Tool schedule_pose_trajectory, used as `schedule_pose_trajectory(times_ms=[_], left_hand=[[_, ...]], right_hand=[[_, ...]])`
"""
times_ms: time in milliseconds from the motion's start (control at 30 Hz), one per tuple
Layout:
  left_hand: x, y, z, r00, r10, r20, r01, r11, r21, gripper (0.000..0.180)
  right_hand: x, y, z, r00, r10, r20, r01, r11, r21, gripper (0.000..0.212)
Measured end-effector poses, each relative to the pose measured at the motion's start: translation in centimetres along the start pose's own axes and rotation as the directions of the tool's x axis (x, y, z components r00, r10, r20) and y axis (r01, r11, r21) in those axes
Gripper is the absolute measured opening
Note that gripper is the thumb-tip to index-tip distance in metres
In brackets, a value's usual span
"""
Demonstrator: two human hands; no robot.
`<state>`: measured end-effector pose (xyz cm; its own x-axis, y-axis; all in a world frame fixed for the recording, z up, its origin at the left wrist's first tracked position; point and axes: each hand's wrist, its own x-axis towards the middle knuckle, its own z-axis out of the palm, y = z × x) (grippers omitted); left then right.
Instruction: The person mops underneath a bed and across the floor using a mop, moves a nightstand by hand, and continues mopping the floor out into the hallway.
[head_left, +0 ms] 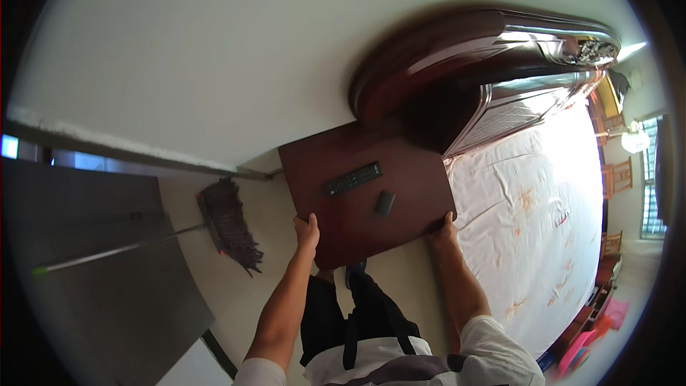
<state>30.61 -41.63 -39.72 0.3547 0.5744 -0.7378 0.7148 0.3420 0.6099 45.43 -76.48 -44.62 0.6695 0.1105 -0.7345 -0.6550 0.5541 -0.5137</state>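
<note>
A dark reddish-brown bedside table (414, 179) stands below me, its flat top facing up. My left hand (307, 231) is closed on its left side edge near the front corner, thumb on top. At the front right corner my right hand (446, 229) grips the edge, its fingers partly hidden. On the tabletop lies a black remote control (353, 178), set at a slant. Close to it rests a small dark rectangular object (384, 203), whose kind I cannot make out. Neither hand touches these two things.
A bed with a pale flowered sheet (529, 243) and a curved dark wooden headboard (429, 57) is on the right. To the left, a mop (232, 221) with dark strands leans by a grey door (107, 243). A white wall (214, 50) rises behind the table.
</note>
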Motion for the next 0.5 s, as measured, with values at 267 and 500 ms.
schedule_pose_trajectory(times_ms=[267, 500], left_hand=[[-1.6, -2.6, -7.1, 0.915, 0.401, 0.033, -0.369, 0.803, 0.469, 0.054], [-3.6, -10.4, -32.2, 0.926, 0.165, -0.339, 0.004, 0.895, 0.447, 0.029]], right_hand=[[-5.2, 2.9, -2.9, 0.941, 0.152, 0.302, -0.114, 0.984, -0.140, 0.023], [-19.5, 9.5, -6.6, 0.925, 0.339, -0.173, -0.381, 0.818, -0.431, 0.025]])
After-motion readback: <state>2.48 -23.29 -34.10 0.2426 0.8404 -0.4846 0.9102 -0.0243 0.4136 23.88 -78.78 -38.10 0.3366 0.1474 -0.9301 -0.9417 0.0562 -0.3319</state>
